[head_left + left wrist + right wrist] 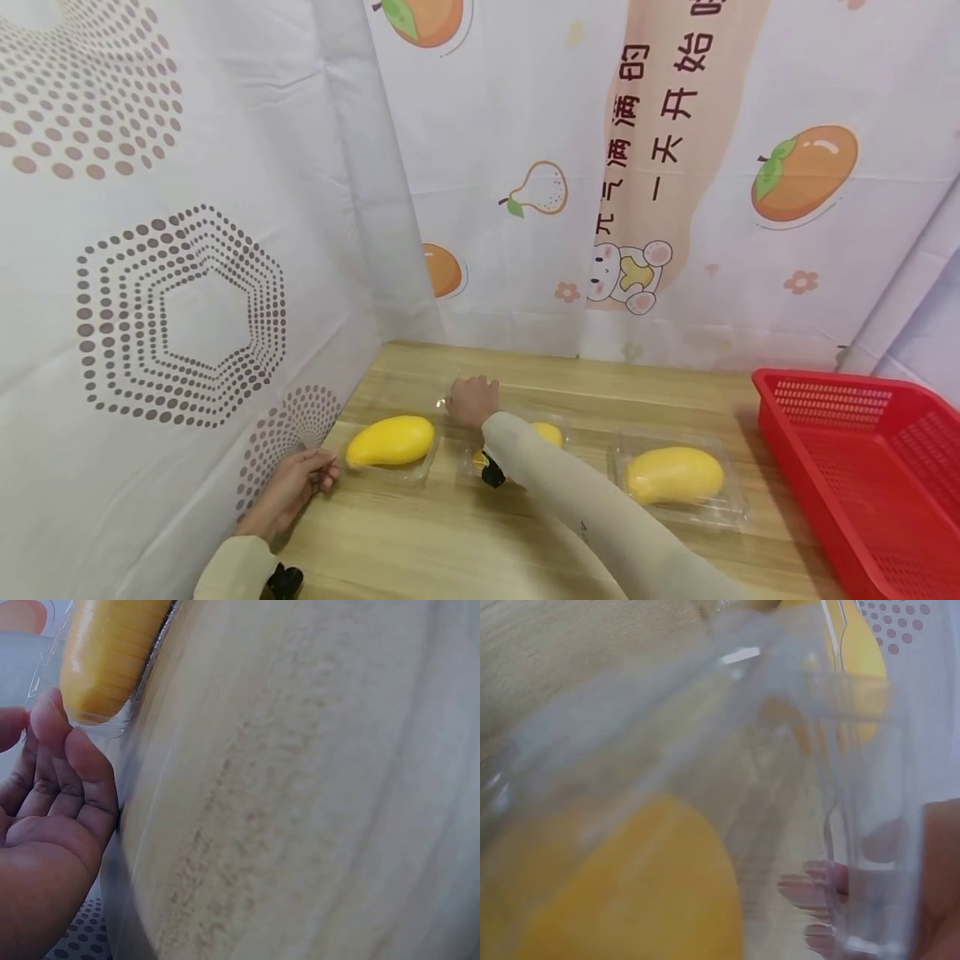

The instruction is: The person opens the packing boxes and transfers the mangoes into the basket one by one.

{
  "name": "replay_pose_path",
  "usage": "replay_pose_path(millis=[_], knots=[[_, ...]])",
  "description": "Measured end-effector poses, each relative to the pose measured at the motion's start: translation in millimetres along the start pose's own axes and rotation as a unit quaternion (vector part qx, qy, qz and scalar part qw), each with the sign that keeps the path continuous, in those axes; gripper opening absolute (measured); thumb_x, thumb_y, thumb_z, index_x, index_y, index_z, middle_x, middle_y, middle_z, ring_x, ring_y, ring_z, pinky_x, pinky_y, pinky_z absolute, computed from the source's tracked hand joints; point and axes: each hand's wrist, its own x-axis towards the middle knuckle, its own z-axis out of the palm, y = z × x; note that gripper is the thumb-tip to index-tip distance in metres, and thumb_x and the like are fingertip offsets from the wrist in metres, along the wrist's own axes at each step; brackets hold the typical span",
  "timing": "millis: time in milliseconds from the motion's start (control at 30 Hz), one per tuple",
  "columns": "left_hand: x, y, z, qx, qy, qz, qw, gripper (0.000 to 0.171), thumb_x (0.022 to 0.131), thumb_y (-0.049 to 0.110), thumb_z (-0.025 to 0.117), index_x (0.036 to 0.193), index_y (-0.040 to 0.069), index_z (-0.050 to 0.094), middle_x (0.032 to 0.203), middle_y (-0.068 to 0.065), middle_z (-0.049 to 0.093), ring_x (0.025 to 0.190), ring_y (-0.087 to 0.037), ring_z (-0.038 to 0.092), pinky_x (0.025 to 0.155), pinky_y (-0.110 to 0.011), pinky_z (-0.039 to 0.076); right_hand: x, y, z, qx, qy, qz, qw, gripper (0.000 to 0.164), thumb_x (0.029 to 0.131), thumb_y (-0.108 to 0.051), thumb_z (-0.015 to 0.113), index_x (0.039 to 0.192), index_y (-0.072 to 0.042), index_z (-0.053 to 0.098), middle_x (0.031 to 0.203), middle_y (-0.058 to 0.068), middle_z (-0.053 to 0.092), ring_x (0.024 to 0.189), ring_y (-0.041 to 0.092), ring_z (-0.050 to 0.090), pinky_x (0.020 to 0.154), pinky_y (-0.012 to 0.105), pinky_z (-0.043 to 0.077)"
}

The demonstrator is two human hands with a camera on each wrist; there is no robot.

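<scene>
My left hand [300,479] lies on its side at the table's left edge, fingers loosely bent. In the left wrist view its fingertips [51,716] are right at the corner of a clear plastic box holding a yellow mango [392,441]. With my right hand [472,402] I grip a clear plastic lid [877,825] by its edge; the fingers [806,892] show through it. Below that lid sits another yellow mango [637,892] in a clear box, the middle one on the table. My right forearm partly hides this mango in the head view.
Right of my forearm, a third yellow mango [675,475] lies in a clear plastic box [731,508]. A red plastic basket [795,467] stands at the table's right side. Printed white curtains [487,275] hang behind and along the left of the wooden table [397,542].
</scene>
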Motion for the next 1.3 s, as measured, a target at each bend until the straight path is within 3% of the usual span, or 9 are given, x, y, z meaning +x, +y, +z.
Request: replay_pose_path(millis=[167, 433, 633, 767, 933, 1067, 1300], knots=[[0.9, 2.5, 0.7, -0.005, -0.011, -0.001, 0.9999, 0.024, 0.105, 0.008, 0.051, 0.113, -0.011, 0.063, 0.096, -0.011, 0.067, 0.078, -0.016, 0.062, 0.072, -0.029, 0.057, -2, 0, -5, 0.005, -0.007, -0.002, 1.000, 0.039, 0.103, -0.030, 0.059, 0.068, -0.012, 0.063, 0.091, 0.012, 0.073, 0.096, 0.033, 0.067, 0.093, 0.055, 0.048], [2.9, 5.1, 3.4, 0.001, -0.011, -0.001, 0.9999, 0.023, 0.105, 0.009, 0.052, 0.113, -0.010, 0.062, 0.095, -0.010, 0.067, 0.078, -0.016, 0.061, 0.072, -0.030, 0.056, -7, 1, -10, -0.010, -0.022, 0.001, 1.000, 0.036, 0.106, -0.031, 0.055, 0.076, -0.011, 0.064, 0.101, 0.015, 0.073, 0.106, 0.035, 0.065, 0.102, 0.060, 0.043], [0.7, 6.2, 5.6, 0.008, -0.023, 0.003, 0.9997, 0.024, 0.107, 0.012, 0.052, 0.113, -0.009, 0.062, 0.094, -0.010, 0.067, 0.078, -0.015, 0.061, 0.072, -0.030, 0.056, -9, 2, -11, -0.012, -0.017, -0.009, 1.000, 0.039, 0.104, -0.027, 0.057, 0.069, -0.013, 0.060, 0.091, 0.012, 0.071, 0.100, 0.035, 0.064, 0.102, 0.061, 0.041], [-1.4, 6.7, 6.5, 0.011, -0.025, 0.003, 0.9996, 0.024, 0.107, 0.013, 0.052, 0.112, -0.008, 0.063, 0.093, -0.009, 0.067, 0.077, -0.015, 0.061, 0.072, -0.030, 0.056, -9, 3, -12, -0.033, -0.009, -0.016, 0.999, 0.038, 0.103, -0.029, 0.060, 0.067, -0.016, 0.058, 0.083, 0.007, 0.068, 0.091, 0.029, 0.061, 0.095, 0.055, 0.043], [-1.2, 5.6, 7.1, 0.016, -0.016, 0.000, 0.9997, 0.024, 0.107, 0.013, 0.052, 0.113, -0.008, 0.063, 0.092, -0.009, 0.067, 0.076, -0.015, 0.060, 0.072, -0.030, 0.056, -11, 5, -10, -0.047, 0.026, -0.040, 0.998, 0.041, 0.101, -0.031, 0.064, 0.064, -0.017, 0.054, 0.069, 0.000, 0.055, 0.076, 0.021, 0.050, 0.080, 0.043, 0.038], [-1.9, 3.9, 7.2, 0.016, -0.005, -0.002, 0.9999, 0.024, 0.106, 0.013, 0.054, 0.112, -0.008, 0.064, 0.092, -0.009, 0.068, 0.075, -0.015, 0.061, 0.071, -0.031, 0.056, -13, 5, -13, -0.033, 0.034, -0.063, 0.997, 0.041, 0.100, -0.030, 0.067, 0.064, -0.017, 0.053, 0.065, -0.001, 0.051, 0.072, 0.021, 0.045, 0.074, 0.039, 0.033], [-5.0, 0.5, 4.3, 0.022, 0.011, -0.009, 0.9997, 0.025, 0.106, 0.015, 0.056, 0.115, -0.006, 0.066, 0.094, -0.010, 0.069, 0.074, -0.015, 0.061, 0.070, -0.031, 0.056, -13, -4, -26, -0.007, 0.008, -0.126, 0.992, 0.026, 0.099, -0.028, 0.071, 0.078, -0.013, 0.065, 0.074, 0.000, 0.062, 0.072, 0.017, 0.049, 0.078, 0.039, 0.047]])
